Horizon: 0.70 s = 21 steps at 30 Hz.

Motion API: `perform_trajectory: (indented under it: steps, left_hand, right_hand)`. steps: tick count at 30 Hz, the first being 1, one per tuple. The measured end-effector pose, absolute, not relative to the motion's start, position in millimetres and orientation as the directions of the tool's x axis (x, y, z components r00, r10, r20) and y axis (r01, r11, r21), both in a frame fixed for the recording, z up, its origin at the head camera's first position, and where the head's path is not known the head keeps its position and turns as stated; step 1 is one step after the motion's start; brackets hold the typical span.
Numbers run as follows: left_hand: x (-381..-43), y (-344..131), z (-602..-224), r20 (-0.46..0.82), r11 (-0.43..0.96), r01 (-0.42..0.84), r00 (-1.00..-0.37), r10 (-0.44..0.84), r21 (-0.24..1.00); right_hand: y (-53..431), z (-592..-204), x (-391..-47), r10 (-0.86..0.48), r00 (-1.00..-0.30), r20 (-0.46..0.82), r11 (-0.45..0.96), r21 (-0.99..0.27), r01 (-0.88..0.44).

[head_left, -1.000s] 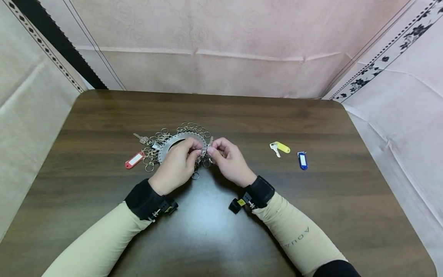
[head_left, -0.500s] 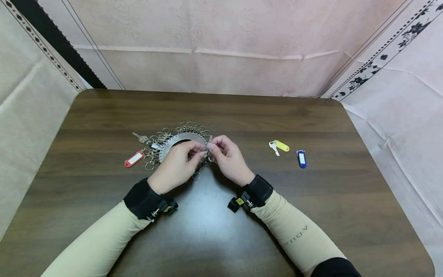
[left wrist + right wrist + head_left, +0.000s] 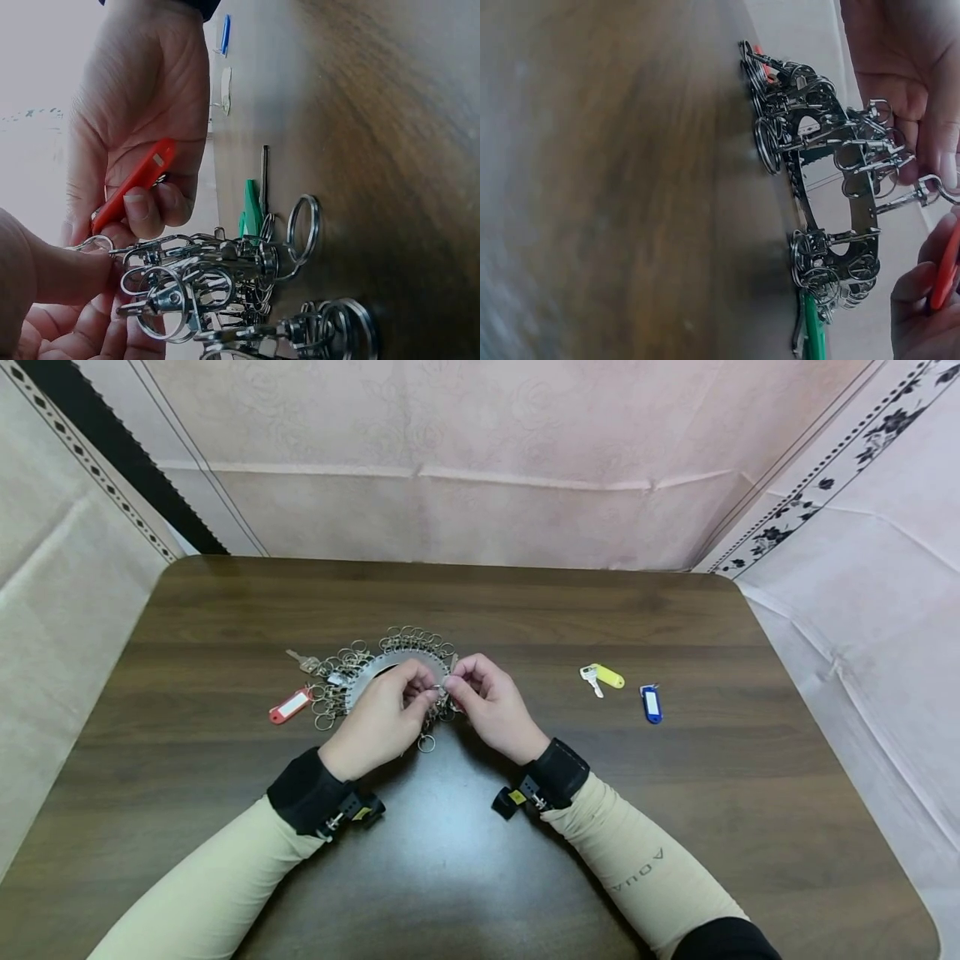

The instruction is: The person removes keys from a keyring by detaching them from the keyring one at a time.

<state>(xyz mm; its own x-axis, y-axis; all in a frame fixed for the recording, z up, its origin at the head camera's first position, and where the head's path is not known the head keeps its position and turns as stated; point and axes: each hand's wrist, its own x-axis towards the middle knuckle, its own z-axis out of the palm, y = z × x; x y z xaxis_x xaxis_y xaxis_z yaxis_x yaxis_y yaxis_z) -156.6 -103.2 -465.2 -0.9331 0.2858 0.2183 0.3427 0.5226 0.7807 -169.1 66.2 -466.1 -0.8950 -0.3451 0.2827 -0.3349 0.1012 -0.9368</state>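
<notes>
A metal key holder [image 3: 363, 672], a ring-shaped plate edged with several small split rings and swivel clips, stands on the table between both hands. My left hand [image 3: 378, 722] pinches a small split ring [image 3: 96, 242] on its near right side between thumb and finger. Opposite it, my right hand [image 3: 498, 714] holds a red key tag [image 3: 135, 184] up against that same ring. In the right wrist view the ring [image 3: 937, 187] hangs off a swivel clip of the holder. The head view hides the held tag behind the fingers.
Left of the holder, a second red tag [image 3: 291, 706] and a silver key [image 3: 305, 661] stick out. A green tag [image 3: 251, 210] hangs on the holder's side. Farther right on the brown table [image 3: 712, 793] lie a yellow tag [image 3: 610, 677] with a key [image 3: 592, 678] and a blue tag [image 3: 651, 704].
Both hands stay together at the holder's right side, with only small finger shifts. The left fingertips moved slightly right, then back left. The tags on the table have stayed put.
</notes>
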Motion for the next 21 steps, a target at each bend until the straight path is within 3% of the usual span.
perform_trajectory:
  steps: [11,21]
  left_hand:
    - [-156.2,-106.2,-464.3,0.244,0.537,0.344,-0.937,0.25,0.77]
    - [-154.6,-104.3,-462.1,0.15,0.552,0.286,-0.949,0.278,0.783]
  right_hand:
    - [67.5,-463.2,-170.4,-0.399,-0.864,0.306,0.153,-0.907,-0.392]
    - [65.6,-472.1,-171.8,-0.371,-0.884,0.284,0.186,-0.91,-0.371]
